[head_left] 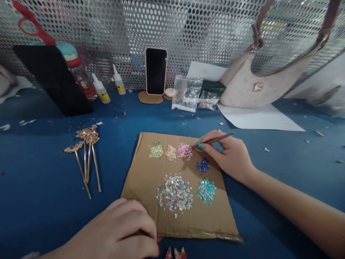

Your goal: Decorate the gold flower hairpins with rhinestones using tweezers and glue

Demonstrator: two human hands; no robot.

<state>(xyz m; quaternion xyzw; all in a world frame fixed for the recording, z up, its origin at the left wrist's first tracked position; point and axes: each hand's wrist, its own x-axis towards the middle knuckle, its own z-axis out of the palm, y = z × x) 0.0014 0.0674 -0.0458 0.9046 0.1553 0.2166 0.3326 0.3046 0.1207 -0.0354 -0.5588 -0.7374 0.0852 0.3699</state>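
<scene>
I pinch tweezers [221, 138] in my right hand [229, 153] over the cardboard [137, 176], long axis nearly crosswise, tips pointing left at pink chips [184, 151]. My left hand [125, 228] curls by its near-left corner; remotely, I can't tell whether it holds anything. Gold hairpins [88, 136] lie leftward on the desk [40, 162].

I have matt cardboard [142, 176] and glinting flakes [178, 193] before me
My tweezers [219, 138] look like smooth metal; the ornamented sticks [90, 136], polished gold-toned metal; the tape [201, 233] along the cardboard's edge, glossy; the tabletop [45, 165], smooth and matt; the perforated panel [172, 21], shiny metal; the phone screen [156, 72], glassy and glossy; the nozzled bottles [101, 91], smooth plastic; the small bag [187, 92], clear, crinkled plastic.
</scene>
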